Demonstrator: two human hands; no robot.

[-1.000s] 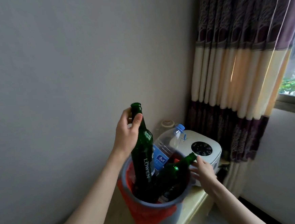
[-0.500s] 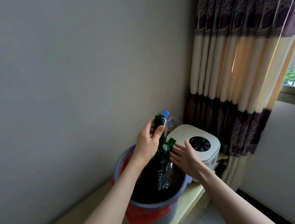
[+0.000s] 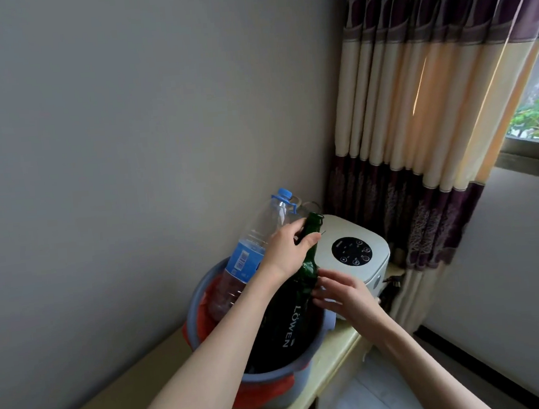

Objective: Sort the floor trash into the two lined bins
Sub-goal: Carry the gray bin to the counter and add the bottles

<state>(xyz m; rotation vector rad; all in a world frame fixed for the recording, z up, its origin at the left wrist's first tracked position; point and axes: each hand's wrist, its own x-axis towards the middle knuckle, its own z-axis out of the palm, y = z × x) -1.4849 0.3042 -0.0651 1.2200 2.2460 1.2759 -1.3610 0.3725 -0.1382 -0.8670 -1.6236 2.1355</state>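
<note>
Dark green glass bottle (image 3: pixel 301 302), lettered LÖWEN, neck gripped by left hand (image 3: pixel 286 251); right hand (image 3: pixel 341 292) spread; base hidden in bin (image 3: pixel 275 373).

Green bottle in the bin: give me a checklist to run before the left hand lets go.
1. Left hand grips the green bottle at its neck: ok.
2. Bottle body inside the grey bin: ok.
3. Bottle base resting on something: cannot tell, hidden.
4. Right hand beside the bottle to steady it: ok.
5. Plastic water bottle staying in the bin: ok, though it leans out over the rim.
6. Orange liner over the rim: ok.
</note>
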